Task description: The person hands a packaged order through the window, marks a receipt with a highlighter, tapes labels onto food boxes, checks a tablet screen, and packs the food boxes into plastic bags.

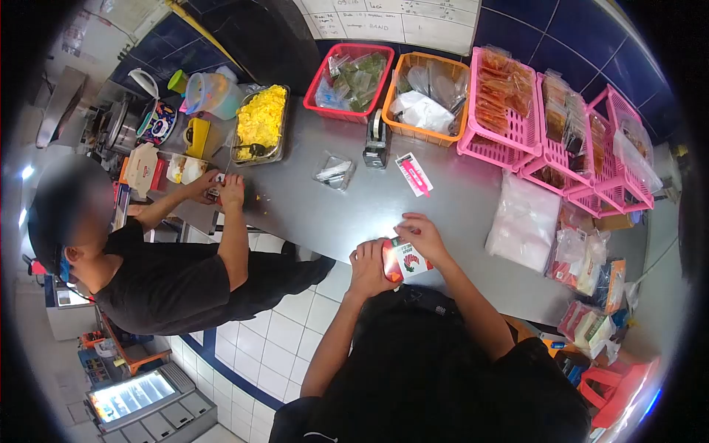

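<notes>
A small red and white food carton [408, 260] with a printed logo is at the front edge of the steel table. My left hand [371, 269] grips its left side, fingers wrapped over the top. At the carton's upper corner, the thumb and fingertips of my right hand [421, 238] are pinched together; whatever they hold is too small to make out. Beyond my hands lies a white card with a pink tool [415, 176] on it. A black tape dispenser [376, 144] stands farther back, and a clear packet [334, 171] lies to its left.
On the left a co-worker [162, 266] handles a small carton beside a tray of yellow food [261, 118]. Red [338, 111] and orange baskets [428, 136] line the back. Pink racks [502, 136] of packets and a stack of plastic bags [523, 221] occupy the right.
</notes>
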Motion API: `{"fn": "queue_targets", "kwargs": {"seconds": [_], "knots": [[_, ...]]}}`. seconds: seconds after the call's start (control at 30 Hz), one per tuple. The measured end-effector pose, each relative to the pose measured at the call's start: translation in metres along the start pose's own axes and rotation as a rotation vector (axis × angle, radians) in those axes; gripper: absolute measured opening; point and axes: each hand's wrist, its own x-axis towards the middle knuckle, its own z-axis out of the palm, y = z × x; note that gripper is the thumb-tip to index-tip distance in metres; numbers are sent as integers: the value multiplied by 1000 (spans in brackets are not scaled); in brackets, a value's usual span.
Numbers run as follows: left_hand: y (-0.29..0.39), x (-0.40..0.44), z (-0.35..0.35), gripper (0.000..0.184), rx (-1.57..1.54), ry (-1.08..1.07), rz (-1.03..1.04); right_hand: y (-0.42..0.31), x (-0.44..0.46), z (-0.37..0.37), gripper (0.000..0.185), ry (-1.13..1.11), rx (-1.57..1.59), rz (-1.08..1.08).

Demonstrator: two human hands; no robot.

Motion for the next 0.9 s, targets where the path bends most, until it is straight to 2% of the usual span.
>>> {"fn": "queue_targets", "kwargs": {"seconds": [0.07,0.13,0.23,0.47,0.57,0.63,0.77,0.83,0.87,0.9], "knots": [[-1,-1,1,109,-12,11,-2,11,0,-4,22,-89,2,50],[0,-2,3,109,-33,18,0,27,1,-5,17,-73,-490,-102],[1,-1,-1,109,-33,15,-9,24,-8,4,15,53,-530,-185],[-1,-2,1,109,-6,2,-17,29,-7,6,16,87,-511,-267],[0,-1,1,109,7,-22,-20,26,-8,6,26,87,-544,-266],[0,-2,1,110,20,-34,-20,14,-3,7,45,115,-338,-271],[-1,-1,5,113,16,2,-5,30,3,8,45,116,-513,-262],[-1,-2,7,113,3,15,2,37,0,13,21,409,-428,-310],[-2,-2,7,114,4,21,5,33,-5,13,14,443,-547,-501],[-1,-1,6,115,5,28,4,23,-14,14,14,442,-548,-505]]}}
